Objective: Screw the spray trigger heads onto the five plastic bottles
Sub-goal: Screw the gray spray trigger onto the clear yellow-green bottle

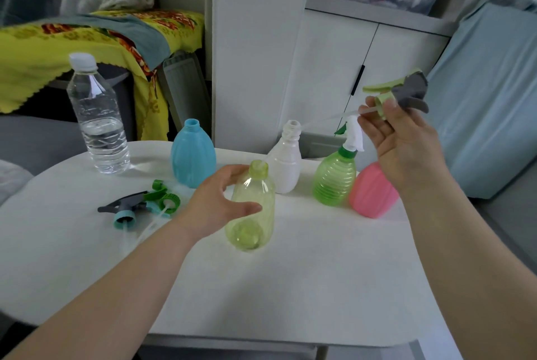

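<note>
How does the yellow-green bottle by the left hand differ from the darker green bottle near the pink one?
The yellow-green bottle has a bare open neck; the green bottle already carries a white trigger head. The yellow-green bottle is smooth-walled and paler; the green bottle is ribbed and deeper in colour. The left hand is cupped around the yellow-green bottle; no hand is on the green one. Both stand upright and are see-through.

- Soft, even daylight; nothing harsh.
- Pale white rounded worktop (319, 258) nearly washes out, shadows beneath bottles faint.
- Small glints on the clear plastic water bottle (97, 118).
- Wide-angle bending at edges; background slightly soft.
</note>
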